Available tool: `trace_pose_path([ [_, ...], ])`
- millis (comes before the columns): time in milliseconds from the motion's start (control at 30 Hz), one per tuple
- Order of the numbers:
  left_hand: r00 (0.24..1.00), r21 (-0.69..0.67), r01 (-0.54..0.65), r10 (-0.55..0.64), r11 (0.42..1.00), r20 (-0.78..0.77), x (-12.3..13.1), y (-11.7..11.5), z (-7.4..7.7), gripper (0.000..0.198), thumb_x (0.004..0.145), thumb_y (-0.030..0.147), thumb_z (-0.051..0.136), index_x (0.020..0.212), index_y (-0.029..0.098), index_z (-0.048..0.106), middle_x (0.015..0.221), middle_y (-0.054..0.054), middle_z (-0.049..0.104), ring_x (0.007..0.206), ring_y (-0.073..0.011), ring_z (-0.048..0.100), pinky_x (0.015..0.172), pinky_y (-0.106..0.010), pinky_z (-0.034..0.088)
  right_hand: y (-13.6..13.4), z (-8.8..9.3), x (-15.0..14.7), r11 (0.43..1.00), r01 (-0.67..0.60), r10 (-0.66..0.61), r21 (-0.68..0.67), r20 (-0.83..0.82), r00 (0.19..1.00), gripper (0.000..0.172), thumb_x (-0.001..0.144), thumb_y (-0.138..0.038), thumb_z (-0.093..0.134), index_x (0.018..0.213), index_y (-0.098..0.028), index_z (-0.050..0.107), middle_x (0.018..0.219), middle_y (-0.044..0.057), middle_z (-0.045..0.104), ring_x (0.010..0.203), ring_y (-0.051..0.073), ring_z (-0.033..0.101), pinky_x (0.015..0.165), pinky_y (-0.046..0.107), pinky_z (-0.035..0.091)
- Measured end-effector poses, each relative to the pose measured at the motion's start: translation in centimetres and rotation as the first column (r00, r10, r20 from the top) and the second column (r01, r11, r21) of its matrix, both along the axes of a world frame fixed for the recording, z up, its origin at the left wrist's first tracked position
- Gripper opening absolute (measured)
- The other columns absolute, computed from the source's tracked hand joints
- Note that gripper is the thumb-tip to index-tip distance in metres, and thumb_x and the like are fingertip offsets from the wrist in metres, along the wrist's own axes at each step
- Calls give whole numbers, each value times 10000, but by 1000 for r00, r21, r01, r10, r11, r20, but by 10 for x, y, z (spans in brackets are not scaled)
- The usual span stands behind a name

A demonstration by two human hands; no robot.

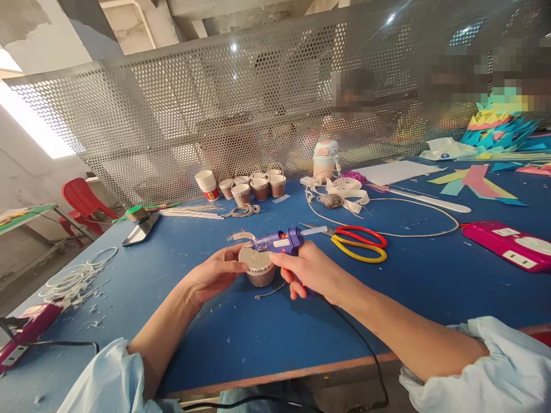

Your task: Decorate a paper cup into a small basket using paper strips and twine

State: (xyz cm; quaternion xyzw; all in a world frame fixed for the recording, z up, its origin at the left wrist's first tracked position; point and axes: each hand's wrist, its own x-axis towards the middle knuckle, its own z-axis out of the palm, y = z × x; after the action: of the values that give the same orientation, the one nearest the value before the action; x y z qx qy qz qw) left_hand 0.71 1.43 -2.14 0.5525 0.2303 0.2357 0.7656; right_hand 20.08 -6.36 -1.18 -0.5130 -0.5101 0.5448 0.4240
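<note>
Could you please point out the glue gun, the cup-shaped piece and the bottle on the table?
Glue gun [293,241]: head view, on its purple body.
Cup-shaped piece [261,279]: head view, on its brown side, below the lettered band.
Bottle [325,164]: head view, on its lower body.

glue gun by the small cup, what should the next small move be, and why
Probably squeeze a small dab of glue near the far edge of the small cup: the right hand holds the purple glue gun with its nozzle about there, the left hand steadies the cup, and a pale strip seems to stand loose behind it.
</note>
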Motion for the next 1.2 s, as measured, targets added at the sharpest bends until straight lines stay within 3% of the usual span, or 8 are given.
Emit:
trace_pose_path([
  [200, 1000, 0, -17, 17, 1000, 4, 0, -1, 1, 472, 653, 190, 771, 1111, 143, 668, 1056, -90, 712, 1048, -256, 601, 901, -314, 362, -2, 3, -1, 994, -108, 107, -26, -57, 993, 341, 867, -261, 528, 541, -160, 535, 396, -70, 446, 269, 49, 360, 401, 236, 512],
  [367, 1000, 1, -12, 12, 1000, -9, 0, -2, 2, 475, 663, 192, 762, 1125, 139, 664, 1052, -98, 711, 1050, -264, 599, 894, -325, 359, -1, 4, 0, 998, -54, 54, -7, -29, 998, 353, 867, -262, 535, 530, -160, 517, 410, -64, 459, 269, 52, 384, 398, 235, 508],
  [500, 1000, 14, -12, 12, 1000, -11, 0, -2, 2, 480, 669, 185, 751, 1138, 143, 658, 1057, -94, 710, 1032, -256, 603, 902, -325, 359, -1, 3, 1, 994, -106, 105, -20, -44, 994, 354, 873, -271, 530, 537, -158, 527, 394, -72, 438, 271, 49, 362, 414, 245, 520],
  [700, 1000, 17, 3, -3, 1000, 0, 0, -1, 0, 452, 679, 171, 714, 1127, 137, 667, 1070, -95, 706, 1067, -260, 588, 902, -314, 365, -1, -1, -1, 998, -17, 16, 54, 27, 1000, 370, 862, -282, 541, 512, -166, 509, 385, -64, 443, 265, 63, 389, 410, 250, 511],
  [933, 1000, 4, -17, 17, 1000, -3, 1, -1, -1, 446, 657, 151, 704, 1102, 145, 677, 1007, -77, 714, 937, -221, 610, 875, -305, 373, -1, -4, -3, 995, -95, 96, 25, -31, 995, 373, 858, -286, 539, 505, -168, 511, 379, -71, 437, 261, 57, 382, 414, 250, 523],
  [1067, 1000, 10, -6, 6, 1000, 2, 0, 0, -2, 427, 673, 155, 698, 1099, 145, 677, 1045, -82, 705, 996, -240, 601, 884, -304, 367, 1, -4, -2, 999, -14, 13, 50, 34, 999, 382, 848, -299, 560, 493, -179, 485, 381, -71, 431, 259, 67, 404, 400, 251, 516],
  [1200, 1000, 6, -16, 16, 1000, 0, -1, 0, -4, 449, 670, 159, 714, 1117, 154, 667, 1095, -88, 693, 1075, -257, 572, 891, -308, 362, -3, 3, 3, 998, -21, 20, 60, 17, 1000, 354, 819, -332, 603, 516, -181, 500, 365, -75, 430, 261, 64, 388, 411, 254, 523],
])
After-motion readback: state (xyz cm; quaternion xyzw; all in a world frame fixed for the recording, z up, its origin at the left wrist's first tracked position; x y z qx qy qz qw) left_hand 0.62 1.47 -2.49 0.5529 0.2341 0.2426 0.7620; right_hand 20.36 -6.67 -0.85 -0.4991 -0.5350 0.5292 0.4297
